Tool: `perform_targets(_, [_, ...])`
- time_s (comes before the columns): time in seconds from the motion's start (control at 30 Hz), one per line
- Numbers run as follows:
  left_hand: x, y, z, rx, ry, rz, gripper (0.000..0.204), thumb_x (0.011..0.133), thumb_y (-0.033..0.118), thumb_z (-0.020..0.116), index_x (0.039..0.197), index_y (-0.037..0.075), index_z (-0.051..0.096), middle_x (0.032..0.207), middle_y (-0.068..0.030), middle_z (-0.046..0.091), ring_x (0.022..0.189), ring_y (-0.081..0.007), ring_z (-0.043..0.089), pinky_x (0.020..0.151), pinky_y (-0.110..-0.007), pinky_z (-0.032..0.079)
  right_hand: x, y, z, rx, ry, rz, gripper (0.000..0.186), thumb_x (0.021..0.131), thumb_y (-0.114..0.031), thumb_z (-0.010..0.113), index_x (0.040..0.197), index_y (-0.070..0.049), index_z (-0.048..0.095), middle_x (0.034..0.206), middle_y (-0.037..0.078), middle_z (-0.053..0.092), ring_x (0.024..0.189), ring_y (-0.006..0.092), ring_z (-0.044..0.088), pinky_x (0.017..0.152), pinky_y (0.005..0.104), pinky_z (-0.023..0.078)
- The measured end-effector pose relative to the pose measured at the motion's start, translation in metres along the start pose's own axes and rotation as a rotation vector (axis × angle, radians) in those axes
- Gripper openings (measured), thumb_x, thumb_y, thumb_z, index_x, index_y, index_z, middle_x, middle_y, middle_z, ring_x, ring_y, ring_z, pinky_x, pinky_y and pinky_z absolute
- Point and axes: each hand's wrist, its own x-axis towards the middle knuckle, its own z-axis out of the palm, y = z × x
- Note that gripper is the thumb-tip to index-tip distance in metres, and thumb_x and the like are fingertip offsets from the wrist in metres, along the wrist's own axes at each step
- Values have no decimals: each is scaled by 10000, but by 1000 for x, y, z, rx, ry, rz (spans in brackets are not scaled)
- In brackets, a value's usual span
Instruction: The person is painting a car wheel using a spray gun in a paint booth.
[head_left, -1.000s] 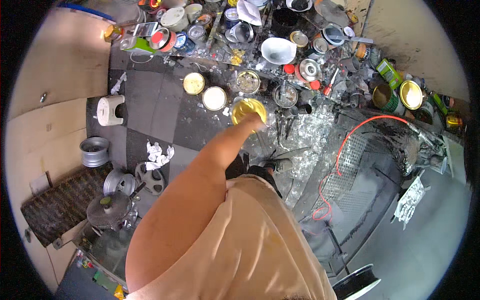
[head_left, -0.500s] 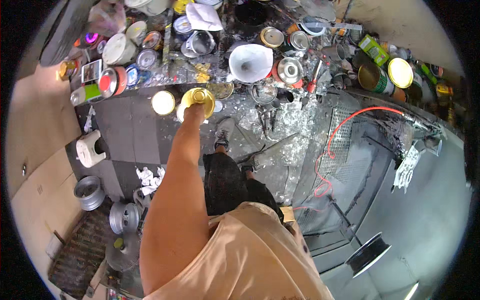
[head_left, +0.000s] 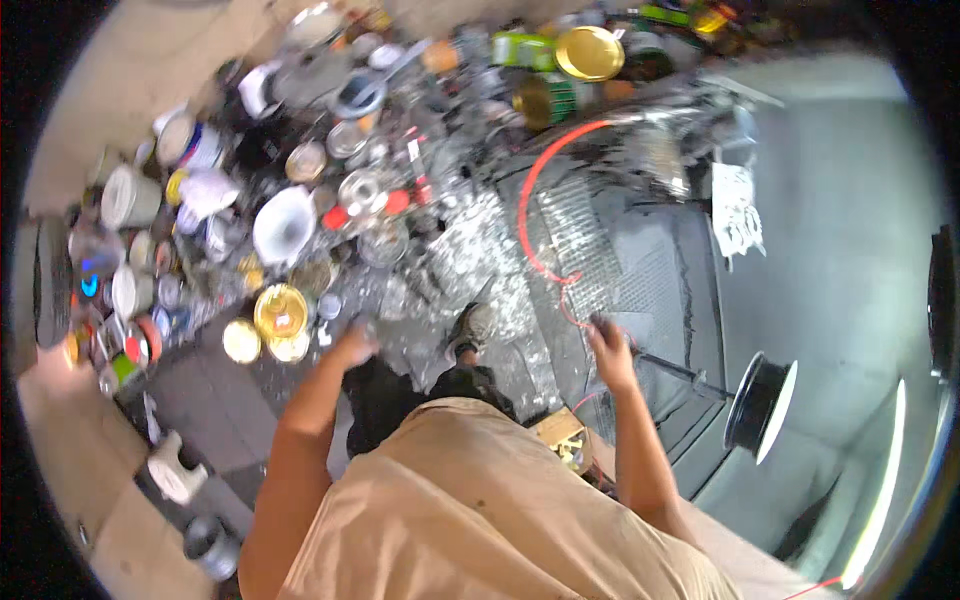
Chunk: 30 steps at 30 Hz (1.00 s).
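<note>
My left hand [head_left: 355,343] is in front of my body, away from the gold tins [head_left: 280,312] on the floor; motion smears its fingers. To the right, my right hand [head_left: 608,345] is stretched forward by the end of a dark rod [head_left: 675,370] that leads to a black wheel rim [head_left: 757,407]. Its fingers are dark and blurred, and I cannot tell whether they touch the rod. A thin red hose [head_left: 535,200] curves down close to this hand.
A bench crowded with paint cans and a white bowl [head_left: 284,227] runs along the far side. My shoe [head_left: 470,328] stands on the paint-spattered floor. A white stool [head_left: 175,468] is at left, a small box [head_left: 560,435] by my right side, and white gloves [head_left: 736,208] hang at right.
The view has swung to the right. My left hand has come away from the gold tin and back toward my body. My right hand has come into view beside the rod.
</note>
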Motion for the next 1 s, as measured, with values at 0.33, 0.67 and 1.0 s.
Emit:
perform_targets(0.33, [-85,178,89,33,39,-96,542,899,362,738,1267,-12,604,1212,-237,676,1140,-373,651,962,-452,506,286,-152,-199,424,586,-244,577,914,-448,715,1163,68,652,1142,165,701,1052,245,655,923,341,491])
perform_targets(0.67, [-193,282,123,-148,247,-163,439,949,271,648,1272,-23,602,1160,-237,697,1042,-346,703,911,-413,529,429,-196,-205,525,804,199,921,903,-465,708,1386,161,235,1342,397,493,1231,486,563,1030,475,489])
perform_targets(1.0, [-160,362,109,18,369,-68,457,940,284,667,1286,-7,594,1229,-268,662,1141,-374,657,967,-436,509,459,-171,-231,264,763,316,870,926,-638,578,1307,143,521,1329,292,600,1229,427,601,1013,449,497])
